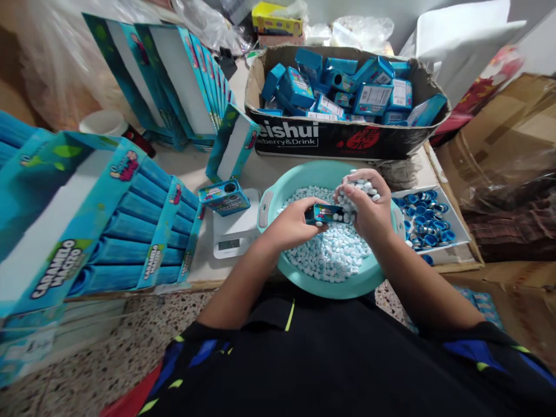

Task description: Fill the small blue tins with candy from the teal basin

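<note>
One teal basin (299,175), left hand (290,225) clamping tin (325,214), right hand (365,213) clutching mints (358,194), terrazzo floor (117,341)

This place is looking like a small packing room, not a shop or a kitchen. A speckled stone floor (108,341) is showing below a plain worktop (195,272). A cardboard box (286,139) is sitting at the back edge, filled with little blue tins (373,98). Flat blue display boxes (143,231) are standing by the left edge. A small white scale (232,243) is sitting near the front, beside a teal bowl (330,289) of white mints (330,255). A tray of blue lids (452,223) is lying by the right edge. Plastic bags (208,23) are lying behind the worktop.
</note>
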A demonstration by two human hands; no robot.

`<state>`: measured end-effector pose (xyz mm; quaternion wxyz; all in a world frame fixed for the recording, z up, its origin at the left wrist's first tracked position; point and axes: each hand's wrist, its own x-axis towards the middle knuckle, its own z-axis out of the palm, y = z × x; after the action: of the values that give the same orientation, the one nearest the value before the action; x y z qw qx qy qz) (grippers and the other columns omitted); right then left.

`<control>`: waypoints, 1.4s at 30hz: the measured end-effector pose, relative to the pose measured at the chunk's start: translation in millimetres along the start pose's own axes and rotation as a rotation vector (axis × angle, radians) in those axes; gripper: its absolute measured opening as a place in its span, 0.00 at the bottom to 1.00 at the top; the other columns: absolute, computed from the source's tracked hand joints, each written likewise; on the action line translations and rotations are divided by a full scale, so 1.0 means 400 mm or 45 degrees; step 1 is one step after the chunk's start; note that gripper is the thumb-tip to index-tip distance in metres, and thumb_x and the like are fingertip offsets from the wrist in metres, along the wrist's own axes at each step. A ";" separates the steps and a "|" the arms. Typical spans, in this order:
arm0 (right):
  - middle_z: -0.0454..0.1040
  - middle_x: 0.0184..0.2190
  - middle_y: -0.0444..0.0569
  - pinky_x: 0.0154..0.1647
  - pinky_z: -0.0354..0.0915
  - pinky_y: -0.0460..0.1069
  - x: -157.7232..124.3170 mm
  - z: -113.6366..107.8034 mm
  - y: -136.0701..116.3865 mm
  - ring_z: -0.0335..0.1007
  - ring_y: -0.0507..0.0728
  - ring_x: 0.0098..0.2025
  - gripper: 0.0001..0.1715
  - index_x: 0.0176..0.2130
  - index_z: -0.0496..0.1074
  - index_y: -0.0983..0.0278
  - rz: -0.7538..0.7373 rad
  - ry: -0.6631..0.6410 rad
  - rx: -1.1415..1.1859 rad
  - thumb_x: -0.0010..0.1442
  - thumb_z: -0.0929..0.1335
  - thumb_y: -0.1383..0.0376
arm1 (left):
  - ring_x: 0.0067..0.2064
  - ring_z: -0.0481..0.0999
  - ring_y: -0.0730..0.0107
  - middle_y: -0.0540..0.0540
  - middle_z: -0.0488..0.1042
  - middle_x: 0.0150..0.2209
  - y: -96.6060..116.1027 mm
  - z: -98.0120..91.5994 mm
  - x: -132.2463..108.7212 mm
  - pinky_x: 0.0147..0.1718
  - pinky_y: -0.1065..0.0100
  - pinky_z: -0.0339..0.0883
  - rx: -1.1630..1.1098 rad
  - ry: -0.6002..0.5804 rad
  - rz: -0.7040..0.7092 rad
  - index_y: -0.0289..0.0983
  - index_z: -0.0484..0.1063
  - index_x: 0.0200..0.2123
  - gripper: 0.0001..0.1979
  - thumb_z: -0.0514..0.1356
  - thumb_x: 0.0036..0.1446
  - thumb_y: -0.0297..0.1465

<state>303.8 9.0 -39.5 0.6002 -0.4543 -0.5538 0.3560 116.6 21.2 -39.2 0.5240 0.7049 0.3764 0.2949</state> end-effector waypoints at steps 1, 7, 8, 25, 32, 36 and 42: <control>0.72 0.33 0.42 0.35 0.74 0.54 -0.001 0.000 -0.001 0.77 0.57 0.33 0.14 0.42 0.69 0.54 0.007 -0.006 -0.016 0.64 0.72 0.51 | 0.48 0.82 0.57 0.44 0.83 0.47 0.000 0.001 0.000 0.50 0.57 0.76 0.003 0.005 0.015 0.40 0.80 0.48 0.19 0.68 0.51 0.26; 0.73 0.33 0.42 0.36 0.75 0.53 -0.001 0.004 -0.014 0.77 0.57 0.34 0.12 0.38 0.71 0.56 0.035 0.069 0.087 0.61 0.73 0.53 | 0.52 0.82 0.53 0.43 0.83 0.50 0.010 0.012 -0.005 0.53 0.53 0.75 0.169 0.082 0.026 0.41 0.79 0.53 0.21 0.67 0.54 0.26; 0.73 0.33 0.43 0.38 0.76 0.54 0.001 0.005 -0.016 0.77 0.57 0.35 0.11 0.37 0.72 0.56 0.016 0.091 0.126 0.61 0.72 0.54 | 0.53 0.82 0.52 0.43 0.83 0.51 0.013 0.014 -0.006 0.54 0.52 0.75 0.191 0.097 0.029 0.41 0.79 0.53 0.21 0.66 0.55 0.26; 0.81 0.46 0.50 0.59 0.73 0.63 -0.002 -0.008 -0.032 0.78 0.63 0.54 0.17 0.48 0.75 0.56 -0.025 -0.063 0.030 0.66 0.68 0.50 | 0.56 0.81 0.52 0.39 0.81 0.54 0.006 0.019 -0.008 0.58 0.52 0.74 0.126 0.281 0.073 0.38 0.75 0.57 0.24 0.69 0.57 0.28; 0.80 0.49 0.52 0.60 0.71 0.63 -0.002 -0.011 -0.052 0.76 0.64 0.55 0.13 0.47 0.78 0.55 -0.261 -0.189 -0.248 0.72 0.65 0.55 | 0.52 0.82 0.55 0.38 0.82 0.52 -0.012 0.016 0.000 0.55 0.54 0.75 -0.011 0.292 0.065 0.36 0.76 0.56 0.24 0.70 0.56 0.29; 0.80 0.48 0.52 0.56 0.73 0.62 -0.003 -0.012 -0.050 0.76 0.63 0.53 0.13 0.48 0.78 0.55 -0.281 -0.137 -0.265 0.73 0.65 0.57 | 0.53 0.82 0.54 0.39 0.82 0.52 -0.019 0.016 0.003 0.57 0.53 0.74 -0.007 0.304 0.073 0.37 0.77 0.56 0.24 0.70 0.55 0.28; 0.79 0.47 0.51 0.53 0.74 0.61 -0.008 -0.015 -0.043 0.77 0.61 0.51 0.12 0.49 0.78 0.55 -0.328 -0.164 -0.196 0.73 0.64 0.60 | 0.53 0.82 0.54 0.39 0.82 0.52 -0.014 0.014 0.000 0.56 0.52 0.74 0.140 0.379 0.094 0.37 0.76 0.56 0.23 0.70 0.57 0.30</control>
<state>308.0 -0.5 -24.4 0.5675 -0.4003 -0.6705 0.2611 119.9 19.1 -46.1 0.4117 0.6945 0.4393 0.3940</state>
